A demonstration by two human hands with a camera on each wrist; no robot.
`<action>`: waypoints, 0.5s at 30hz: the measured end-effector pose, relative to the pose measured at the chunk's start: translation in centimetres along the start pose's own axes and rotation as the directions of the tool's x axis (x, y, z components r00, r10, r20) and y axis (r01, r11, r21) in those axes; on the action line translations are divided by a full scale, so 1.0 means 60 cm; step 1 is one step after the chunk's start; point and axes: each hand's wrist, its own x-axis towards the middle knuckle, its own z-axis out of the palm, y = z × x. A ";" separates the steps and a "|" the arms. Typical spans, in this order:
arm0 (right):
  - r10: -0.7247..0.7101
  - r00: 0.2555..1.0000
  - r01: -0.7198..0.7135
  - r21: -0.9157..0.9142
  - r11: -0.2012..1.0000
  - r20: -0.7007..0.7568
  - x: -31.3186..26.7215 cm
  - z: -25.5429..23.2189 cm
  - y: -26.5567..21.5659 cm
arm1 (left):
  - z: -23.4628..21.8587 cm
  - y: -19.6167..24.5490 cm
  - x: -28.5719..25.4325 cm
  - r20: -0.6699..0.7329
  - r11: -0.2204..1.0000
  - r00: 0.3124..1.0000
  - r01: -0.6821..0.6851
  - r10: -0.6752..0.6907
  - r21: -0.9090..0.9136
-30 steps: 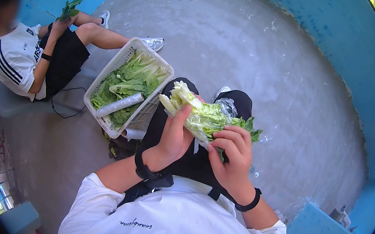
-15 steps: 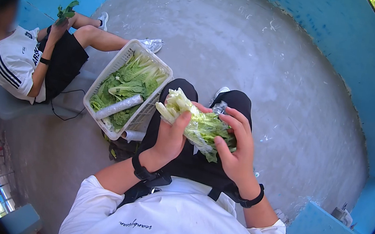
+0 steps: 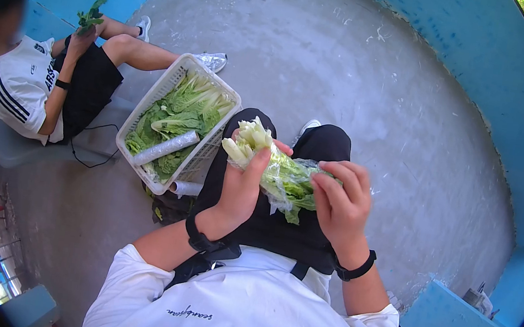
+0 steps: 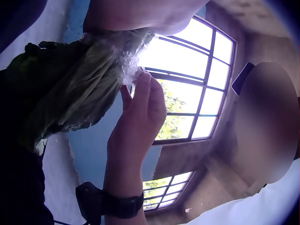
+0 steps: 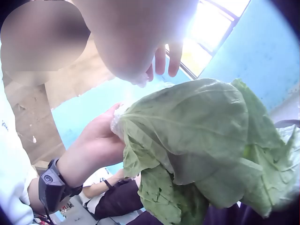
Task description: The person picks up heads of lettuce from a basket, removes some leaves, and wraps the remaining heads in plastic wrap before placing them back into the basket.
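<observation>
A bunch of lettuce (image 3: 277, 175), pale cut stems at the left and green leaves at the right, lies above my lap with clear plastic wrap (image 3: 281, 195) around its middle. My left hand (image 3: 243, 187) grips the stem end, its thumb over the near side and most fingers hidden beneath. At the leafy end, my right hand (image 3: 345, 203) pinches the film between thumb and fingertips. The left wrist view shows that pinch on crumpled film (image 4: 129, 70) beside the leaves. Broad leaves (image 5: 192, 126) fan outward in the right wrist view.
To my left stands a white plastic crate (image 3: 200, 164) of loose lettuce (image 3: 179, 117), with a film roll (image 3: 167, 148) lying on top. Another roll (image 3: 187, 188) sits beside the crate. Beyond it, a seated person (image 3: 30, 79) holds some leafy greens (image 3: 89, 15).
My right hand opened over the leaves, then moved right and now pinches the film there. The left hand keeps its grip, with the bunch shifting slightly.
</observation>
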 end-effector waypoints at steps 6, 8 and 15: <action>-0.017 0.988 -0.013 0.200 0.980 0.150 -0.016 0.018 -0.021 | -0.002 -0.022 0.012 -0.097 0.995 0.990 -0.100 0.101 0.022; 0.000 0.988 -0.032 0.205 0.978 0.155 -0.022 0.021 -0.028 | 0.000 -0.024 0.011 -0.117 0.996 0.989 -0.092 0.090 -0.006; 0.088 0.986 -0.113 0.185 0.976 0.138 -0.025 0.042 -0.049 | 0.001 -0.023 0.008 -0.165 0.994 0.986 -0.013 -0.006 -0.112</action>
